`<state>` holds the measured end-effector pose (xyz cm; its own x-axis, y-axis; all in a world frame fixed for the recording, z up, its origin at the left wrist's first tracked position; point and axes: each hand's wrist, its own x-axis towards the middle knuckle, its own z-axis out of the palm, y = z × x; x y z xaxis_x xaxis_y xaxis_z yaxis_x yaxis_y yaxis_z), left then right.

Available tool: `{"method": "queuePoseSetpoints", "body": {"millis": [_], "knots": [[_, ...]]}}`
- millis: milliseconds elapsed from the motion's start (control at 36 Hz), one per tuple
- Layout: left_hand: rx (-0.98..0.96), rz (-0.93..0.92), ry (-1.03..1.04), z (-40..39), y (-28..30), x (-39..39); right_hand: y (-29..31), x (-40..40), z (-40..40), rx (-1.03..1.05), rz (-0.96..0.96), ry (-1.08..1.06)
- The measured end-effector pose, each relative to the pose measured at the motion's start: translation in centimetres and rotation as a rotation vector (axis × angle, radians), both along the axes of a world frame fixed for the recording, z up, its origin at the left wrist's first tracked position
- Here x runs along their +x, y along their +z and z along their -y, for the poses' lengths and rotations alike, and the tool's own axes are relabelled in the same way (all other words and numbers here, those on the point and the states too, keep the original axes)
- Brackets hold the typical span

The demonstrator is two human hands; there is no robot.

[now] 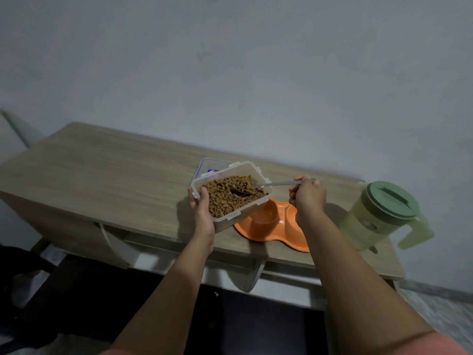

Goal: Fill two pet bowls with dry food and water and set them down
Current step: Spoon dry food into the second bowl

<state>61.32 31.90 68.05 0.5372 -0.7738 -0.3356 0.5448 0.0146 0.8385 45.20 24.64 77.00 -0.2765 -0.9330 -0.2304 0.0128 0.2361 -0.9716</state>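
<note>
Grey wall (230, 73) stands behind a wooden bench (102, 175). I see my left hand (203, 213) holding a clear box (245, 211) by its near left corner, fingers curled under it and thumb on the rim. I hold the box tipped up above the bench. It is full of brown dry food (225, 198). My right hand (308, 198) is closed around the handle of a spoon (268, 185), and the spoon's bowl is dug into the food. Just under the box and between my hands sits the orange double bowl (268, 226) on the bench. A jug (381, 219) with a green lid stands to the right, near my right arm. The box's lid (210, 167) lies behind the box.
</note>
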Motion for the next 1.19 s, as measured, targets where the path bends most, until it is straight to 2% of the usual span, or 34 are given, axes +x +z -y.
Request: {"method": "queuePoseSetpoints", "body": {"millis": [250,389,500,556,722,806,889,1056,1111,1194], "knots": [[0.023,0.051,0.112,0.1,0.2,-0.5,-0.4,-0.1,0.8,0.008,0.027,-0.019],[0.121,0.179,0.233,0.1,0.8,-1.1,-0.3,-0.8,1.5,-0.007,0.038,-0.042],[0.139,0.108,0.283,1.0,0.5,-0.7,-0.2,-1.8,2.1,-0.009,0.032,-0.08],[0.179,0.158,0.323,1.3,0.6,-0.6,-0.4,-2.5,2.5,-0.008,0.027,-0.1],[0.196,0.253,0.377,1.7,0.5,-0.6,-1.6,-3.6,3.1,0.001,-0.11,-0.145],[0.185,0.256,0.377,2.1,-0.5,-0.5,-2.5,-3.8,3.2,-0.013,-0.262,-0.117],[0.206,0.259,0.381,2.1,-0.2,-0.7,-3.3,-3.6,2.8,-0.097,-0.467,-0.026],[0.101,0.148,0.379,1.9,1.5,-1.2,-4.7,-2.8,1.8,-0.323,-0.694,0.247],[0.092,0.155,0.371,1.9,1.3,-1.1,-4.1,-2.6,1.6,-0.43,-0.71,0.238],[0.111,0.2,0.383,1.8,1.1,-0.9,-2.5,-2.0,1.5,-0.576,-0.645,0.112]]}}
